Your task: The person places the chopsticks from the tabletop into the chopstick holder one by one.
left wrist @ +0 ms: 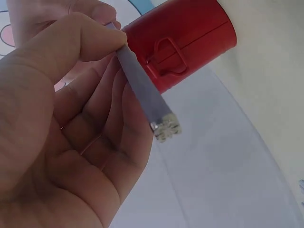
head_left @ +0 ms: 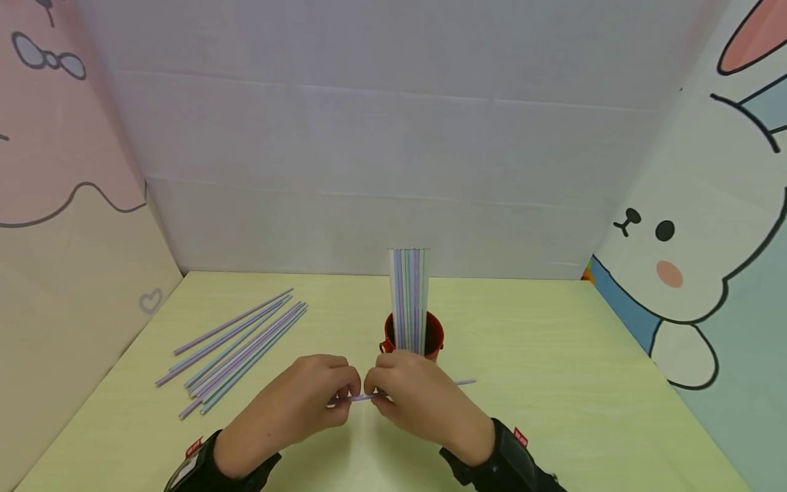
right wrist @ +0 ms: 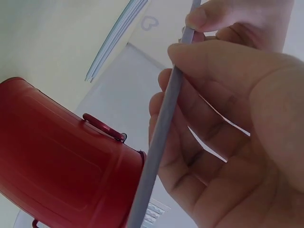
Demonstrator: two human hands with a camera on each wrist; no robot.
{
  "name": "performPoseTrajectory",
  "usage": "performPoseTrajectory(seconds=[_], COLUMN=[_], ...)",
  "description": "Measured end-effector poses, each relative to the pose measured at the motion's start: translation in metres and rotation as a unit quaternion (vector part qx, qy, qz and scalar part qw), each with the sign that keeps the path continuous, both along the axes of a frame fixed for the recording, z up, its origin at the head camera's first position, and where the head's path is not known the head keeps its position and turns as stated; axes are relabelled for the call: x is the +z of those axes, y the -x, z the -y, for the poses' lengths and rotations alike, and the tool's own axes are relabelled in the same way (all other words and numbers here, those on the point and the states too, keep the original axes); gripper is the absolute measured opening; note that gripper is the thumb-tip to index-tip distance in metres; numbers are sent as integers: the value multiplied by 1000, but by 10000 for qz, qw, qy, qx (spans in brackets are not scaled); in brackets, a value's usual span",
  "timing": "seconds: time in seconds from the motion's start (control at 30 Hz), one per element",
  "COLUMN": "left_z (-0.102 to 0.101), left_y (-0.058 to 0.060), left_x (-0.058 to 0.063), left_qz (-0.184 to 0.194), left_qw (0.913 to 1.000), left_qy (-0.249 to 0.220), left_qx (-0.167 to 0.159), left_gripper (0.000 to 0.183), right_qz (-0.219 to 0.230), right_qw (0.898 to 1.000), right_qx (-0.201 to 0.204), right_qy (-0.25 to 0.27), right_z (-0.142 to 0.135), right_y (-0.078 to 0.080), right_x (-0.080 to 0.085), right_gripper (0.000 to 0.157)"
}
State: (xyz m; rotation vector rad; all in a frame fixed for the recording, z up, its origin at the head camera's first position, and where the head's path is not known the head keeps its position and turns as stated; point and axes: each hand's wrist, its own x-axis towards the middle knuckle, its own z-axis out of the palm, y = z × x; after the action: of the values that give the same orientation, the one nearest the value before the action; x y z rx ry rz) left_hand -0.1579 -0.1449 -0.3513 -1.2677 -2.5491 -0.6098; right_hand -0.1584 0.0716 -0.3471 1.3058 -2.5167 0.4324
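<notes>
Left hand [head_left: 320, 391] and right hand [head_left: 410, 393], side by side, both pinched one thin lilac stick [head_left: 362, 397] between thumb and fingers. The stick ran crosswise over the bench [head_left: 522, 348], in front of a red pail [head_left: 436, 336]. A pastel stick bundle [head_left: 408, 294] stood upright in the pail. Loose sticks [head_left: 246, 349] lay slantwise to the left. Cartoon rabbit panel [head_left: 701, 260] to the right.

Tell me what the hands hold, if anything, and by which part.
One thin purplish stick: the left hand pinches it near one end, the right hand close beside, with the longer free length running past the right hand.
</notes>
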Motion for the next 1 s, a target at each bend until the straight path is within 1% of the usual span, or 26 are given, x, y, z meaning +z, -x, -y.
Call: performPoseTrajectory(seconds=[0.1, 0.2, 0.3, 0.37, 0.43, 0.5, 0.57, 0.63, 0.7, 0.77, 0.87, 0.93, 0.97, 1.0], left_z=[3, 9, 19, 25, 30, 29, 23, 13, 1, -11, -28, -38, -42, -46], left_y=[1, 3, 12, 19, 27, 33, 37, 40, 43, 45, 49, 52, 53, 54], left_x=[5, 14, 23, 25, 22, 16, 6, -5, -17, -28, -39, -44, -46, -48], left_qz=[19, -68, -95, -77, 49, 188, 475, 831, 1239, 1619, 2101, 2307, 2390, 2450], left_qw=[9998, 9969, 9886, 9813, 9746, 9695, 9655, 9623, 9584, 9529, 9430, 9379, 9357, 9342], left_qy=[-141, -599, -1167, -1541, -1801, -2027, -2173, -2213, -2197, -2177, -2240, -2318, -2354, -2377], left_qx=[151, 507, 946, 1152, 1328, 1365, 1350, 1347, 1338, 1353, 1280, 1159, 1093, 1035], left_gripper=[16, 24, 27, 28, 30, 35, 43, 53, 65, 76, 87, 91, 92, 93], right_qz=[-16, 112, 400, 600, 770, 823, 753, 648, 611, 648, 852, 1015, 1116, 1217], right_qw=[10000, 9997, 9974, 9941, 9886, 9819, 9730, 9611, 9435, 9216, 8849, 8675, 8607, 8566], right_qx=[1, 10, 81, 170, 276, 286, 258, 112, -29, -160, -179, -226, -238, -287], right_qy=[10, 224, 599, 885, 1261, 1682, 2165, 2684, 3257, 3824, 4575, 4864, 4963, 5006], right_z=[-3, -10, -22, -31, -39, -46, -52, -56, -58, -59, -59, -58, -58, -58], right_y=[1, 4, 6, 7, 8, 10, 9, 7, 4, 1, 0, 4, 7, 11], right_x=[4, 12, 25, 34, 42, 50, 58, 66, 73, 79, 83, 81, 79, 76], right_gripper=[11, 10, 8, 10, 12, 17, 20, 23, 24, 24, 21, 19, 18, 17])
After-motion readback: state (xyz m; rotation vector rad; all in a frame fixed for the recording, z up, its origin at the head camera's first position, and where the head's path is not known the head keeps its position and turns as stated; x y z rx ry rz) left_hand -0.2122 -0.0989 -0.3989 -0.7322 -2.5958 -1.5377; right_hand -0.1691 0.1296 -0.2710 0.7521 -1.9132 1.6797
